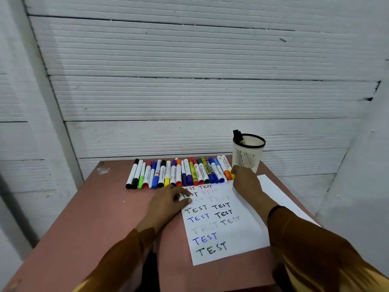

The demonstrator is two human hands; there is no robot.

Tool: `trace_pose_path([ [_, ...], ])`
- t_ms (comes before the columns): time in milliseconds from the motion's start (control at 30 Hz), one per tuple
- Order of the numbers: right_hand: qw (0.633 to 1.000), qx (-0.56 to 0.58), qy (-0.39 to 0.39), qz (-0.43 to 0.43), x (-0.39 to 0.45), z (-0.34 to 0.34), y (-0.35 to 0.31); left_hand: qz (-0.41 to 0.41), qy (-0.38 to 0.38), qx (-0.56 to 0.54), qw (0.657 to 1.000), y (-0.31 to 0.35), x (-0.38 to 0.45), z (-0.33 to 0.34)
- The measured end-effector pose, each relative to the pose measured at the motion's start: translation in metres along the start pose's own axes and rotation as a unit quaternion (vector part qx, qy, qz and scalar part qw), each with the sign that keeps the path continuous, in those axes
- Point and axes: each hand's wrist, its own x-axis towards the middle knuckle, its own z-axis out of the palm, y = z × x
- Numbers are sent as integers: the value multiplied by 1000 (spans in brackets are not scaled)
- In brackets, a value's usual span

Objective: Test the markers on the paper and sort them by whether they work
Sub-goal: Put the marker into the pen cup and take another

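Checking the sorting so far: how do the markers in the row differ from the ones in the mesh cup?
The row of markers lies flat on the table, many in mixed colours; the markers in the mesh cup stand upright, few, with only black ends showing. The right hand touches the row, not the cup's markers. Both sit at the table's far edge.

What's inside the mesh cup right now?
In the mesh cup, dark marker tops poke above the left rim, likely two. A bit of yellow shows through just below. Lower down the wall hides the contents, so an exact count isn't possible.
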Motion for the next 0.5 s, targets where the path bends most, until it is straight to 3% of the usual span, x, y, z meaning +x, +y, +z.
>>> trace_pose_path([
  [200,992,115,15,55,1,5,2,-1,-3,1,1000,-1,1,0],
  [500,992,115,17,53,3,6,-2,-5,1,-7,1000,-1,1,0],
])
